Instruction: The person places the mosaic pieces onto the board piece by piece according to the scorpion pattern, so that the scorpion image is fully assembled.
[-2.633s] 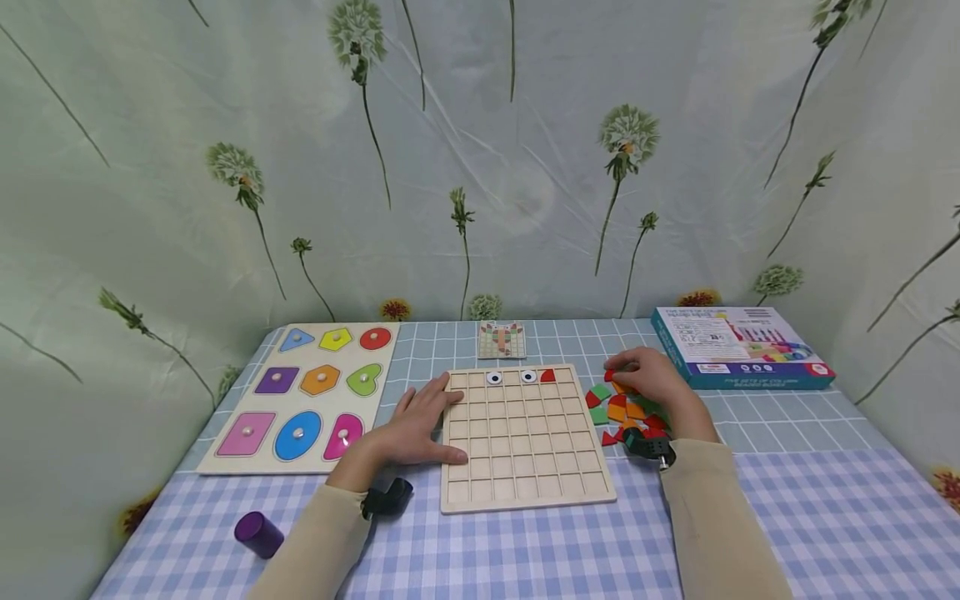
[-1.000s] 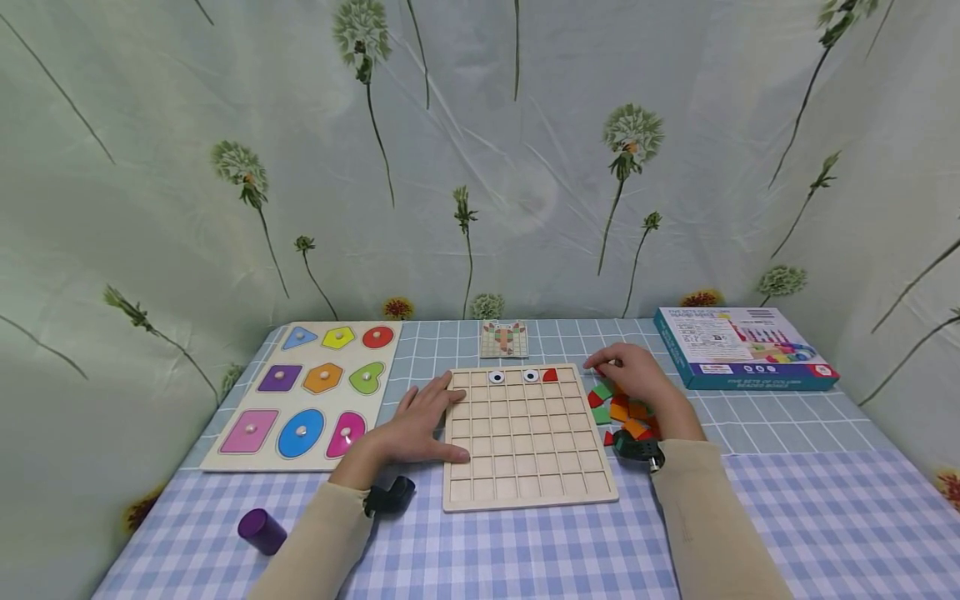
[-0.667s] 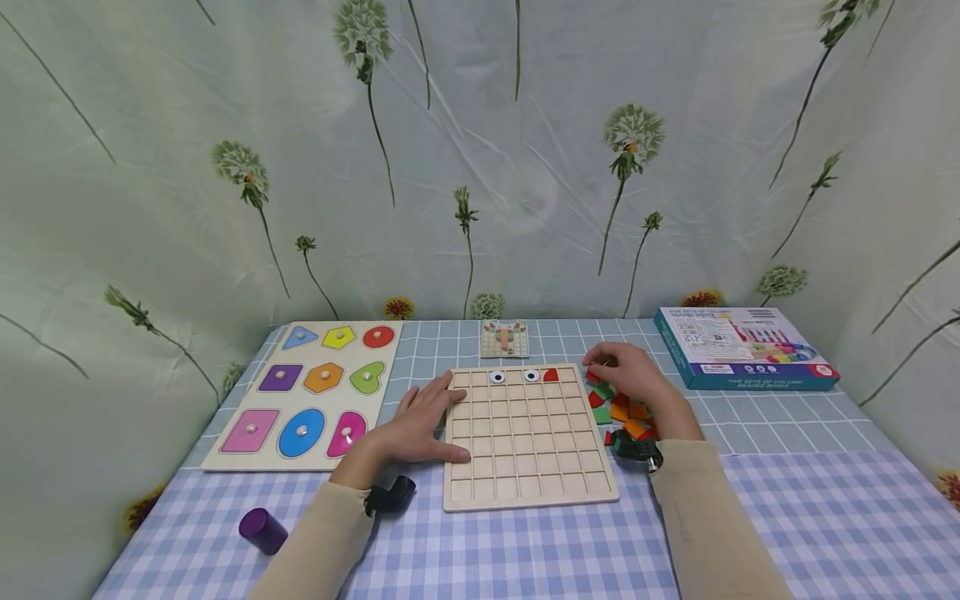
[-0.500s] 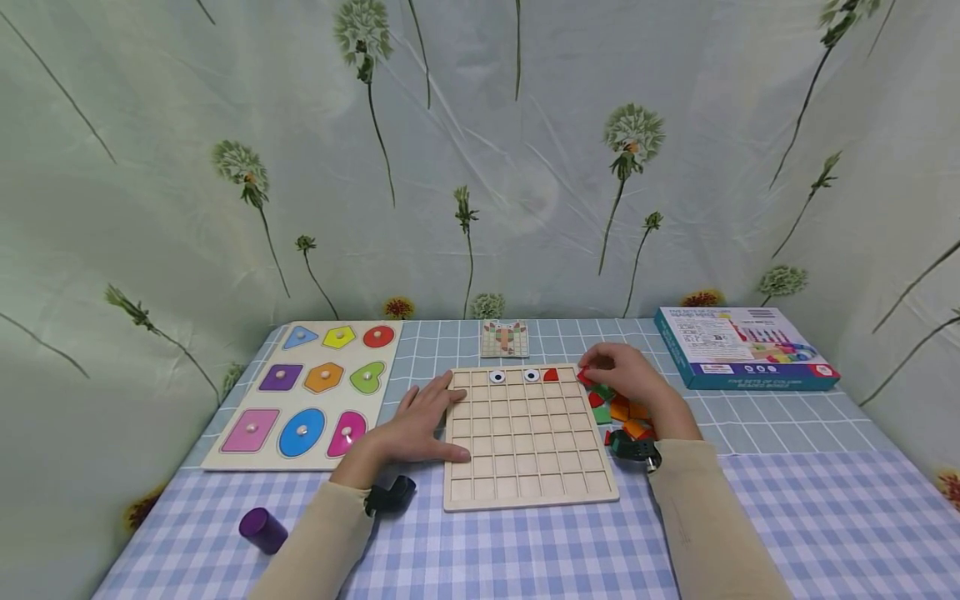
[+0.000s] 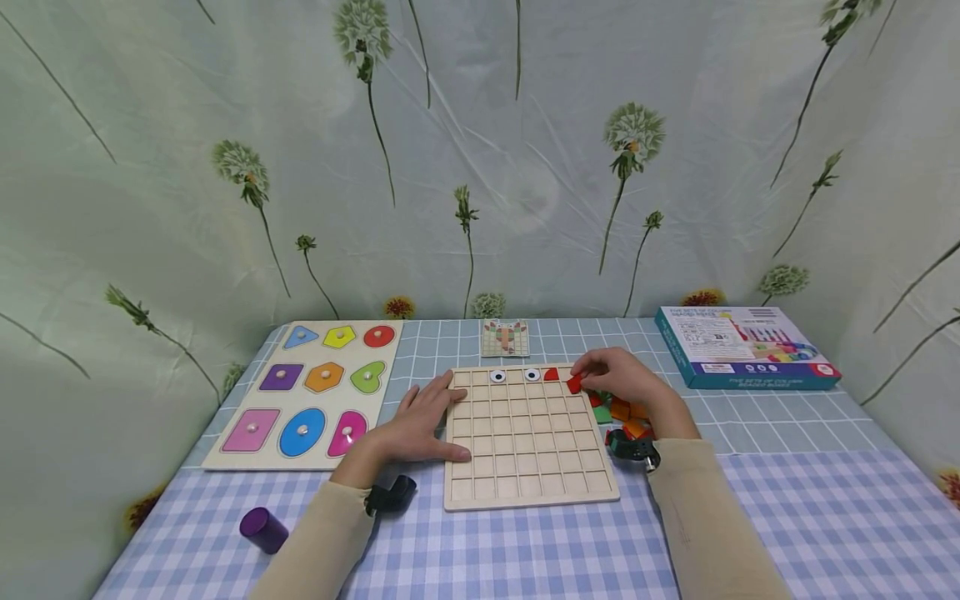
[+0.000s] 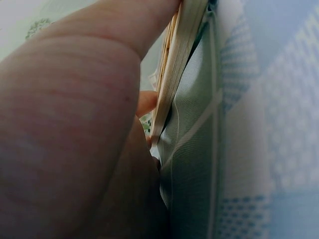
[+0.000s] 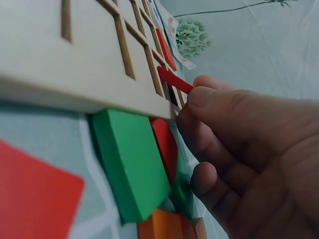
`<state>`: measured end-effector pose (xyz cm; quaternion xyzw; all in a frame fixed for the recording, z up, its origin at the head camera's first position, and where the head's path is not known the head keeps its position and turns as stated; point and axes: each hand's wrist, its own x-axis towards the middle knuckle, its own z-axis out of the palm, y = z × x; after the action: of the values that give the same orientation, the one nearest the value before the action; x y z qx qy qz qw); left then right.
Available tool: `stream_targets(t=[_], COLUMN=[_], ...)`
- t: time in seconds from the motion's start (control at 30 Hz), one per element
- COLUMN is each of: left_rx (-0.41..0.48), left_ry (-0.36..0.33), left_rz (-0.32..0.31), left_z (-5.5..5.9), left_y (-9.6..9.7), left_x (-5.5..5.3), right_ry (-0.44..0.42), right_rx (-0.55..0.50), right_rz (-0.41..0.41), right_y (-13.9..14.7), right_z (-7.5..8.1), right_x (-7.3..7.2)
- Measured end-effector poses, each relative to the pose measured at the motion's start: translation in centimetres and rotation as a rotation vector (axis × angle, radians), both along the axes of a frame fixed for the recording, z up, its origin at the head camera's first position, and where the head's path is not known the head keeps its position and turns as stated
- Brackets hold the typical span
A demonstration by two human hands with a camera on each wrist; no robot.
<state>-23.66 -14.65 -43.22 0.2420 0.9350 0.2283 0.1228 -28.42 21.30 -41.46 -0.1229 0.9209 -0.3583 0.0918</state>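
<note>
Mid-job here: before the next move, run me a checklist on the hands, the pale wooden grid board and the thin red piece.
1. Grip: right hand pinches the thin red piece between thumb and finger. Ok.
2. Board steady: left hand rests on the left edge of the pale wooden grid board. Ok.
3. Red piece seated: it is tilted at the top right corner, not lying flat in a square. Not ok.
4. Held piece's full outline: fingers cover part. Cannot tell.
5. Small printed pattern card: behind the board, uncovered by either hand. Ok.
</note>
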Motion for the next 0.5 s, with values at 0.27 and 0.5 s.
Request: stream_targets(t=[0.27,0.5], left_rx=[0.006,0.000], left_ry=[0.006,0.006], left_rz=[-0.006,-0.005], left_z=[-0.05,-0.06], left_y=[0.05,-0.06], left_x=[0.01,0.01], right_ry=[0.038,0.049], right_rx=[0.023,0.029], right_rz=[0.010,0.020], right_y=[-0.40,-0.60], right_z=[-0.24,-0.30], right_x=[-0.33,-0.33])
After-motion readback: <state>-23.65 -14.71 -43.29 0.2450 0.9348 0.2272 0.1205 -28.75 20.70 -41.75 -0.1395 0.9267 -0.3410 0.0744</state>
